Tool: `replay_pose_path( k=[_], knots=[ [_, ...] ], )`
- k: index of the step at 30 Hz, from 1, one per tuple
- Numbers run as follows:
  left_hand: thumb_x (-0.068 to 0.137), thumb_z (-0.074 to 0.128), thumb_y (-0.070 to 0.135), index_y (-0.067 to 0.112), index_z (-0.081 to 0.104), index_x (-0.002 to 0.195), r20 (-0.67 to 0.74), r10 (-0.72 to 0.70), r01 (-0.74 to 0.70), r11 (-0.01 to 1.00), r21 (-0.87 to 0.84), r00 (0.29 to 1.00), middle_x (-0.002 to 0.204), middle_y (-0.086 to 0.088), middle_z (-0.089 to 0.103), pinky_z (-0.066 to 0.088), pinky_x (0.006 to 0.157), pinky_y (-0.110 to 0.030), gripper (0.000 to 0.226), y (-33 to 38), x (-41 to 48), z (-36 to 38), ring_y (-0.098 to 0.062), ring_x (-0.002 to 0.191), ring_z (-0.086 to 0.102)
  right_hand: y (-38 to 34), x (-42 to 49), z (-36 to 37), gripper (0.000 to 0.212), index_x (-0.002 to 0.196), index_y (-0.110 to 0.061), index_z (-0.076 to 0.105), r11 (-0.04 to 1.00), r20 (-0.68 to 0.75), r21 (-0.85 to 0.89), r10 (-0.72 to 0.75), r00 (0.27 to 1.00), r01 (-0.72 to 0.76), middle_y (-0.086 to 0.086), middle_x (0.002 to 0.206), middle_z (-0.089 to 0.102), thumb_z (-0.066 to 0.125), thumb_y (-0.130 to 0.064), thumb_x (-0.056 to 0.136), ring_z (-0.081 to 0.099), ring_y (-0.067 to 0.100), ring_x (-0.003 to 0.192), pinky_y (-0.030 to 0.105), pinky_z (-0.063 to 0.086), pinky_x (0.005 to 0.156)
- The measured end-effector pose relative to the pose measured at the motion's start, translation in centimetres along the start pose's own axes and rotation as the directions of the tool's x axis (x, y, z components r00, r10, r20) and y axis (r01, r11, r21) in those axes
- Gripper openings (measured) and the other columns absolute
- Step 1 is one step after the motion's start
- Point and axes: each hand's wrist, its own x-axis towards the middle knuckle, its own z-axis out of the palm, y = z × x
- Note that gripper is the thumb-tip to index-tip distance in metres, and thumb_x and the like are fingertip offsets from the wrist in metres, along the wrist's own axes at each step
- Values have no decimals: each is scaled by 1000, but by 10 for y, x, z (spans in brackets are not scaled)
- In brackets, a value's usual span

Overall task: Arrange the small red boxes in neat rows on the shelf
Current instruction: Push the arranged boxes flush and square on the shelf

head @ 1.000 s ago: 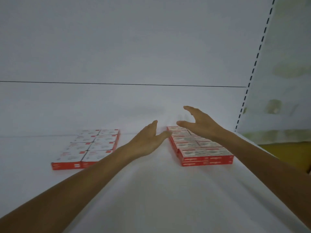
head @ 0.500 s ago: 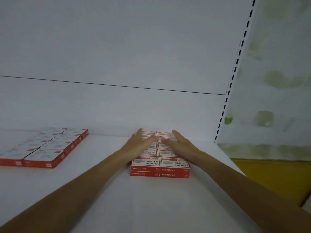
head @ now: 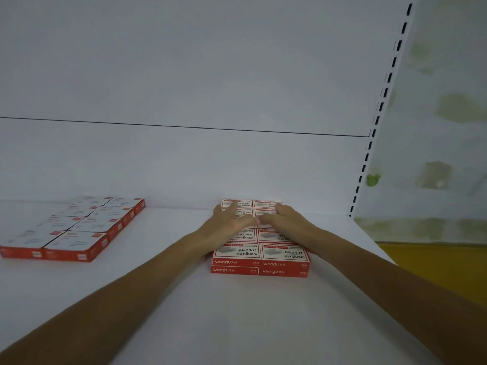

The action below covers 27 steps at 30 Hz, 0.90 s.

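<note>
Head view: stacked red boxes (head: 261, 263) are pressed by flat, ungripping left hand (head: 229, 225) and right hand (head: 287, 219); open shelf (head: 250, 312) is seen in front.

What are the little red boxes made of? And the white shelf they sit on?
The red boxes look like thin printed cardboard: sharp folded edges, flat faces, printed lettering and a slight sheen. The shelf looks like painted metal or coated board, smooth and matte white. The picture does not settle which.
</note>
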Motion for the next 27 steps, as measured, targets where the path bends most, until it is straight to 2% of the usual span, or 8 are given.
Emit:
replay_pose_path(
  k=[4, 8, 11, 15, 18, 20, 23, 27],
  knots=[
    [85, 49, 50, 21, 40, 131, -26, 64, -64, 998, 0, 998, 118, 4, 35, 39, 65, -18, 55, -2, 2, -2, -3, 86, 51, 1, -1, -1, 60, 131, -8, 38, 999, 8, 39, 8, 1000, -8, 11, 130, 47, 54, -43, 85, 57, 24, 106, 31, 47, 75],
    [84, 49, 51, 29, 42, 114, 5, 60, -60, 997, -40, 998, 112, 10, 41, 41, 62, -13, 37, -1, -3, -4, 1, 83, 53, -2, -5, -1, 59, 129, -8, 39, 997, 6, 72, 18, 1000, -18, 11, 129, 48, 55, -42, 84, 58, 25, 106, 33, 49, 76],
    [78, 47, 61, 30, 38, 126, 35, 65, -64, 997, -33, 997, 138, 2, 43, 45, 81, -21, 58, 1, -5, -8, -10, 106, 56, -1, -10, -4, 58, 131, -9, 40, 985, 39, 172, 0, 999, -7, 8, 126, 54, 54, -43, 86, 62, 24, 101, 40, 51, 88],
    [82, 35, 68, 30, -2, 146, 5, -10, 10, 998, 60, 1000, 151, -2, 29, 39, 103, -37, 83, 2, -13, -18, -20, 121, 51, 4, -28, -11, 72, 147, -20, 14, 946, -9, 323, -15, 1000, 17, 1, 145, 38, 48, -49, 89, 54, 20, 115, 36, 44, 98],
    [82, 37, 66, 28, 7, 145, 28, 6, -8, 996, 92, 1000, 104, 35, 54, 42, 72, -8, 80, -3, -36, -27, 15, 82, 60, 14, -48, -8, 53, 135, -24, 34, 951, -75, 305, -27, 997, 49, -14, 111, 59, 47, -49, 90, 62, 11, 97, 34, 48, 93],
    [81, 44, 65, 33, 11, 143, 53, 25, -29, 997, 76, 998, 82, 44, 43, 36, 63, -2, 78, -7, -56, -26, 22, 65, 53, 20, -60, -3, 34, 120, -28, 44, 957, -69, 280, -64, 996, 81, -18, 99, 62, 47, -47, 90, 64, 5, 91, 31, 49, 89],
    [67, 47, 74, 45, 12, 139, 87, 68, -74, 995, 69, 994, 119, 34, 49, 27, 110, -32, 86, -6, -72, -11, 3, 115, 48, 16, -69, 6, 31, 122, -31, 47, 944, -76, 302, -115, 991, 133, -16, 110, 63, 47, -40, 92, 62, 3, 96, 23, 47, 84],
    [58, 48, 62, 47, 12, 133, 52, 59, -64, 992, 108, 997, 132, 24, 44, -3, 115, -44, 84, 5, -78, -2, -13, 135, 31, 3, -68, 13, 29, 122, -25, 48, 945, -129, 289, -120, 984, 153, -12, 107, 60, 44, -31, 94, 60, 5, 90, 14, 43, 71]
  ],
)
